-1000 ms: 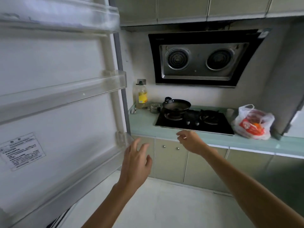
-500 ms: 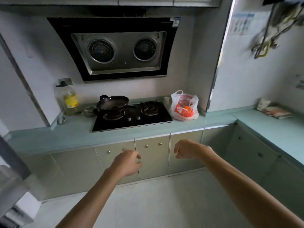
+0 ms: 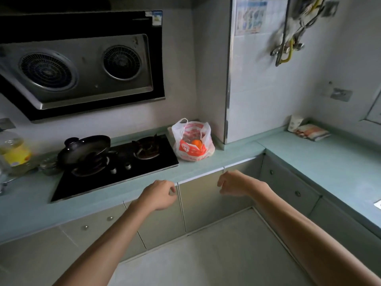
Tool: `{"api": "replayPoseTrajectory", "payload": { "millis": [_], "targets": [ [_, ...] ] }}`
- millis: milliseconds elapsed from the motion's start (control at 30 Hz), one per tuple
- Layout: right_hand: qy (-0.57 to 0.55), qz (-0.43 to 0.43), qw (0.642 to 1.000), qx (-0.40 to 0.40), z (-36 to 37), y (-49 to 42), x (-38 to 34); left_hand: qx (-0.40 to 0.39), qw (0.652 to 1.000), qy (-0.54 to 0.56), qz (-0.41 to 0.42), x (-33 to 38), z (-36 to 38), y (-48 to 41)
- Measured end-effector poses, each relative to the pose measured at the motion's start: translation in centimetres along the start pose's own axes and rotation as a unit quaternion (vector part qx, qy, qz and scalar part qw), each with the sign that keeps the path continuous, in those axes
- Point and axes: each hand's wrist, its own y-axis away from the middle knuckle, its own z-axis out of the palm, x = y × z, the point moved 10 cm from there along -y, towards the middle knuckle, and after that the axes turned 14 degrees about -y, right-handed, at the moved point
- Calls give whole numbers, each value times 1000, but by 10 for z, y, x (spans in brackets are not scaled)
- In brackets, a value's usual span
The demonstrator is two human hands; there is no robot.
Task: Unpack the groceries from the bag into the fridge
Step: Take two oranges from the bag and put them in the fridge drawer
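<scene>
A white and red plastic grocery bag (image 3: pixel 192 140) stands on the teal counter (image 3: pixel 224 157) just right of the stove, with an orange fruit (image 3: pixel 196 143) showing through it. My left hand (image 3: pixel 159 195) hovers in front of the counter edge, fingers loosely curled and holding nothing. My right hand (image 3: pixel 235 182) hangs a little to the right at the same height, also loosely curled and empty. Both hands are below and in front of the bag, not touching it. The fridge is out of view.
A black gas hob (image 3: pixel 115 168) carries a dark wok (image 3: pixel 84 149). An oil bottle (image 3: pixel 14 153) stands at the far left. The range hood (image 3: pixel 82 67) hangs above. A folded packet (image 3: pixel 311 132) lies on the right counter. Cabinets (image 3: pixel 206 201) line the floor corner.
The view has swung right, away from the open fridge door, and closer to the counter. Both hands went from spread fingers to a loose curl and now sit nearer the bag.
</scene>
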Motion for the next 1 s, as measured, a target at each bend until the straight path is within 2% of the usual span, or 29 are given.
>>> {"api": "replayPoseTrajectory", "payload": {
  "millis": [333,767,1000],
  "targets": [
    [-33,29,999,-2,-26,-116,40,-23,999,22,32,13,6,-144],
    [-23,51,998,-22,-65,-311,27,-42,994,68,77,-21,6,-344],
    [-17,-6,999,-31,-86,-392,18,-53,989,111,83,-23,19,-412]
  ]
}}
